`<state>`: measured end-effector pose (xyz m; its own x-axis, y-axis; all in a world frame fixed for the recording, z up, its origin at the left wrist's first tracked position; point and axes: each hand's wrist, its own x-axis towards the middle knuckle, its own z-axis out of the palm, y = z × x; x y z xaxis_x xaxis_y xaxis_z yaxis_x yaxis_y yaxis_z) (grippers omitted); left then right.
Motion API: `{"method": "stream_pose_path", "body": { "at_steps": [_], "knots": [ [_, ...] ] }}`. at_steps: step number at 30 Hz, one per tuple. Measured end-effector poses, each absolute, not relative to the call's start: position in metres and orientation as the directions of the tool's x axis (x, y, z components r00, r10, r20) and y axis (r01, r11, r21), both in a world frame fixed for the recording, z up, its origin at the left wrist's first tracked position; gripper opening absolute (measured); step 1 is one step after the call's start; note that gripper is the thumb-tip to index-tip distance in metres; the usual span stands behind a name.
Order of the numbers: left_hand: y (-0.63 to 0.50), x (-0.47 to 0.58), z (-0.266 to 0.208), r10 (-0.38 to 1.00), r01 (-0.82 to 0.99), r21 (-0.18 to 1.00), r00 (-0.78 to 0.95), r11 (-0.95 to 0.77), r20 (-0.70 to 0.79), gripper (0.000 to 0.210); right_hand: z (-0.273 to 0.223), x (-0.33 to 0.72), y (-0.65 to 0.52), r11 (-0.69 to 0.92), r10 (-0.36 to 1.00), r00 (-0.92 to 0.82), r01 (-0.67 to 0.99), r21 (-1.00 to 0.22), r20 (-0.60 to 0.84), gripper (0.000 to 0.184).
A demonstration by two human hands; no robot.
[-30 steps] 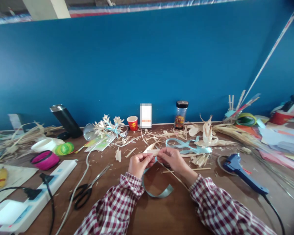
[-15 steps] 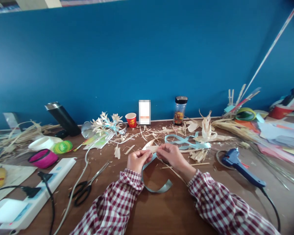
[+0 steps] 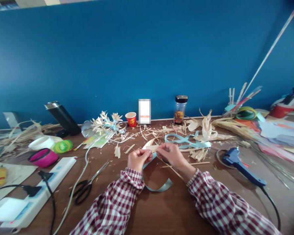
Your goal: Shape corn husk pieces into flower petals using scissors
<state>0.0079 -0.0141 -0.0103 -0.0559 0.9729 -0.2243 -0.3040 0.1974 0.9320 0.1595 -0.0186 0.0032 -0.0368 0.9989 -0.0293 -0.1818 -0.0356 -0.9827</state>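
Observation:
Between my two hands is a pale piece of corn husk [image 3: 152, 148]. My left hand [image 3: 138, 160] pinches its left end between thumb and fingers. At the other end, my right hand [image 3: 171, 156] has its fingertips closed on the husk. A light blue ribbon [image 3: 161, 188] hangs below my hands and curls on the brown table; whether it is attached to the husk I cannot tell. Beyond the right hand lie a looped light blue ribbon [image 3: 178, 138] and a bundle of dry husk [image 3: 206, 127]. A thin stick [image 3: 201, 164] lies by my right wrist.
Black-handled scissors [image 3: 84, 191] lie left of my arm, near a white power strip [image 3: 51, 189] with cords. A blue glue gun [image 3: 242, 168] lies right. Along the wall stand a red paper cup [image 3: 131, 119], a glass jar [image 3: 180, 111] and husk flowers [image 3: 107, 122]. Husk scraps litter the table.

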Motion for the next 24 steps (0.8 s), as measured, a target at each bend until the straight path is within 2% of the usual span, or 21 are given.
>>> {"method": "stream_pose_path", "body": {
  "at_steps": [6,12,18,24],
  "knots": [
    [-0.0171,0.0094,-0.0072,0.977,-0.257,0.951,-0.084,0.171,-0.198,0.024,0.0018,0.1579,-0.0183,-0.02,0.999,-0.028,-0.145,-0.989,-0.017,0.036],
    [-0.0181,0.0103,-0.0045,0.981,-0.236,0.964,-0.119,0.12,-0.151,0.043,-0.0051,0.159,-0.0168,-0.02,1.0,0.012,-0.18,-0.983,-0.023,0.04],
    [-0.0193,0.0092,0.0004,0.987,-0.289,0.947,-0.031,0.142,-0.158,0.038,-0.0039,0.1613,-0.0183,0.043,0.999,0.004,-0.145,-0.989,0.043,0.036],
    [-0.0187,0.0065,-0.0004,0.987,-0.317,0.936,0.094,0.151,-0.127,0.046,-0.0042,0.1671,-0.0172,0.089,0.996,0.038,-0.064,-0.994,0.086,0.033]
  ]
}}
